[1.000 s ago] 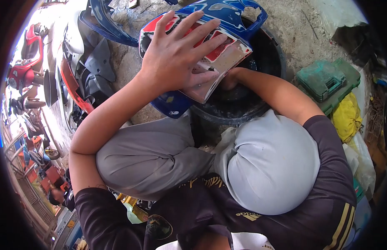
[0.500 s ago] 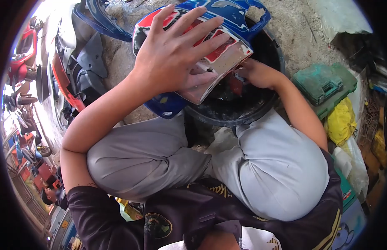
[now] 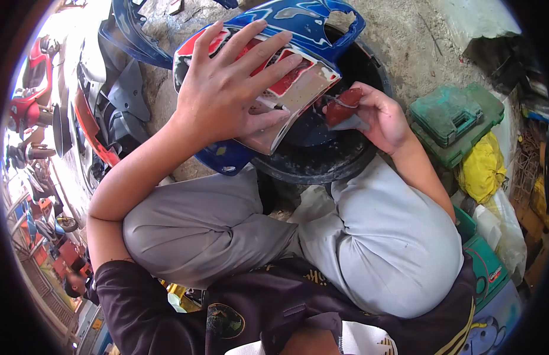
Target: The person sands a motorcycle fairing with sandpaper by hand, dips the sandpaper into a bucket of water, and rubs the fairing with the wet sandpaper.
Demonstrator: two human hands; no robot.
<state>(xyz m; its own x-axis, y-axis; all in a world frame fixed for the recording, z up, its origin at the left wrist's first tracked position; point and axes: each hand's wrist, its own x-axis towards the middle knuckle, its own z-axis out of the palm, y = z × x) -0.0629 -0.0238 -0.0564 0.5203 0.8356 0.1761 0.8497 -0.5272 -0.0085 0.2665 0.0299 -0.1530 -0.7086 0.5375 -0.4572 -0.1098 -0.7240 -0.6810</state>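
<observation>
My left hand (image 3: 224, 83) lies on a motorcycle fairing panel (image 3: 313, 28), its fingers spread over the face. That panel is blue with white-edged patches, red areas and a bare greyish-beige section, and it leans over a black basin (image 3: 321, 173). To the right of the panel's lower edge, my right hand (image 3: 384, 115) pinches a folded piece of sandpaper (image 3: 343, 107), red-brown on one side and grey on the other. The sandpaper is above the basin, apart from the panel's face. Part of the basin's inside is hidden by the panel.
A green tool case (image 3: 454, 118) and a yellow plastic bag (image 3: 483, 168) lie to the right. On the left are dark body panels (image 3: 128, 92) and another blue panel (image 3: 138, 35). Parked motorcycles (image 3: 29, 112) and a person (image 3: 76, 284) appear at the far left.
My right hand has come up out of the basin, bringing the sandpaper into plain view. The panel appears slightly further left in the view, with my left hand still spread on it.
</observation>
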